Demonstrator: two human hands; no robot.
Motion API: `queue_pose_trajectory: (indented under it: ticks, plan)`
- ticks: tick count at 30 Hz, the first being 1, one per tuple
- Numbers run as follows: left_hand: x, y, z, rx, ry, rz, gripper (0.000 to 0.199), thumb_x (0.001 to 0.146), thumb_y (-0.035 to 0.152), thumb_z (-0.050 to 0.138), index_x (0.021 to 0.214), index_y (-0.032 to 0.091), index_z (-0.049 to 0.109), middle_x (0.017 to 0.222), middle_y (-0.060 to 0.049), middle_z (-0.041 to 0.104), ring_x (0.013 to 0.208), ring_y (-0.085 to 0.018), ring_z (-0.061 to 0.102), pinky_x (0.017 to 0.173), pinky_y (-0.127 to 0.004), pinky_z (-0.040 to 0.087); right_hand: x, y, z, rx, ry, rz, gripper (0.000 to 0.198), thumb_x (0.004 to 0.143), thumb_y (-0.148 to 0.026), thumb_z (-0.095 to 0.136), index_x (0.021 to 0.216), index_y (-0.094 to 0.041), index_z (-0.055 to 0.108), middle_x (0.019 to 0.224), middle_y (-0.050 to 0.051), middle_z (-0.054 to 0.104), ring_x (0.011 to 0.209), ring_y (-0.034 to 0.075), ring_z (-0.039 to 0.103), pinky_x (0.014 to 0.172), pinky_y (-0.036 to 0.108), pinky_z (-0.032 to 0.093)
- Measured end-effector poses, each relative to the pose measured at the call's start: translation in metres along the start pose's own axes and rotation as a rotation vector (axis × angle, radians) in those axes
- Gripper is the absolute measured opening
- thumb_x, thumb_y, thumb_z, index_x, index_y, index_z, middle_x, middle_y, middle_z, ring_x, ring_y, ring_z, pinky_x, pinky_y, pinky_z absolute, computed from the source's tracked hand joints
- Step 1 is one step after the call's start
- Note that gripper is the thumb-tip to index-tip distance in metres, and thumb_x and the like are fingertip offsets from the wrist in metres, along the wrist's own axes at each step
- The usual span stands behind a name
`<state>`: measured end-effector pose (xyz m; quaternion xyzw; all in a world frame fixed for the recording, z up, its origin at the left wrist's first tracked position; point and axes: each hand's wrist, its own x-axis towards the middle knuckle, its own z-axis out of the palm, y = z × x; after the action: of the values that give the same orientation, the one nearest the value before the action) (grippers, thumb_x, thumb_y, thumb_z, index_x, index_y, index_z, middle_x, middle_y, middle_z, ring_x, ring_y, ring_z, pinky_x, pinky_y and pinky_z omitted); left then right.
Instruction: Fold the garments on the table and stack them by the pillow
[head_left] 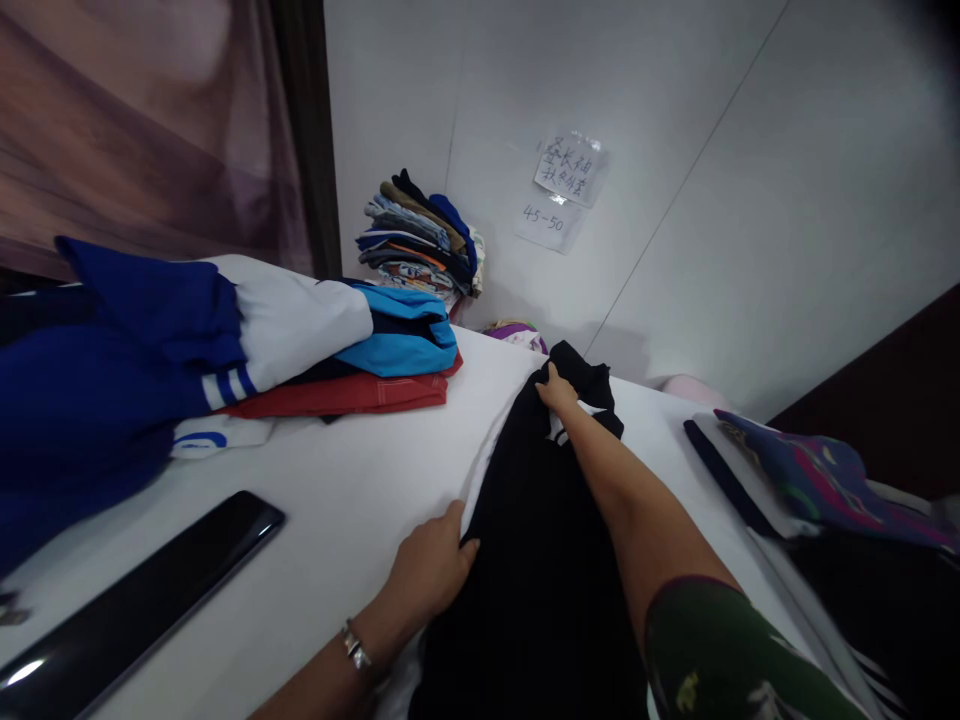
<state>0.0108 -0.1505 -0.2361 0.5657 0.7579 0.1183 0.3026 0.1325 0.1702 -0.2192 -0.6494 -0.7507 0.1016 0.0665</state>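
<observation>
A black garment [536,560] with a white strip along its left edge lies lengthwise on the white table. My left hand [433,560], with a metal bracelet at the wrist, pinches that left edge about halfway along. Farther up, my right hand [559,390] grips the far end of the garment, where the cloth is bunched. A small white patch with black stripes shows beside the right wrist. The garment's near end runs out of the bottom of the view.
Blue, white and red clothes [300,330] are heaped at the left, behind a black phone [150,600]. Folded clothes [420,245] are stacked by the wall. More folded garments [825,480] lie at the right. Handwritten paper signs [566,172] hang on the wall [675,80].
</observation>
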Motion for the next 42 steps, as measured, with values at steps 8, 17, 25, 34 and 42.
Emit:
queue_pose_trajectory:
  ticks: [8,17,25,34,42]
  plan:
    - [0.002,0.001,-0.001,0.059,0.027,0.023,0.035,0.084,0.035,0.046,0.113,0.017,0.052,0.107,-0.014,0.068,0.099,-0.03,0.064,0.081,-0.039,0.046,-0.063,-0.004,0.031,-0.034,-0.166,-0.321,0.063,0.094,-0.052,0.038,0.149,-0.022,0.026,0.159,0.011,0.015,0.146,0.026,0.008,0.114,0.051,0.013]
    - [0.003,0.004,-0.005,0.087,0.025,0.051,0.04,0.085,0.04,0.045,0.116,0.015,0.051,0.113,-0.017,0.066,0.102,-0.03,0.064,0.081,-0.037,0.046,-0.096,0.002,0.0,0.051,-0.248,-0.295,0.058,0.098,-0.05,0.03,0.146,-0.018,0.035,0.154,0.01,0.031,0.143,0.021,0.024,0.115,0.036,0.02]
    - [0.005,0.004,-0.004,0.091,0.028,0.046,0.046,0.083,0.044,0.047,0.12,0.016,0.049,0.118,-0.018,0.064,0.107,-0.03,0.061,0.083,-0.036,0.045,-0.239,0.061,-0.002,0.148,-0.166,-0.415,0.049,0.094,-0.045,0.044,0.14,-0.027,0.045,0.154,0.006,0.032,0.146,0.023,0.016,0.116,0.052,0.01]
    - [0.004,0.001,-0.003,-0.066,0.09,0.061,0.062,0.081,0.053,0.049,0.125,0.01,0.05,0.133,-0.019,0.056,0.12,-0.031,0.054,0.094,-0.034,0.042,-0.369,0.086,0.005,0.419,-0.154,-0.552,0.053,0.091,-0.045,0.05,0.142,-0.036,0.041,0.155,0.002,0.027,0.145,0.023,0.018,0.116,0.054,0.01]
    - [-0.059,-0.025,-0.007,-0.346,0.011,0.036,0.082,0.071,0.066,0.056,0.132,0.012,0.05,0.128,-0.014,0.061,0.113,-0.028,0.059,0.089,-0.031,0.047,-0.396,0.121,0.002,0.634,-0.033,-0.419,0.054,0.085,-0.047,0.059,0.137,-0.036,0.048,0.153,0.0,0.033,0.144,0.024,0.022,0.118,0.051,0.01]
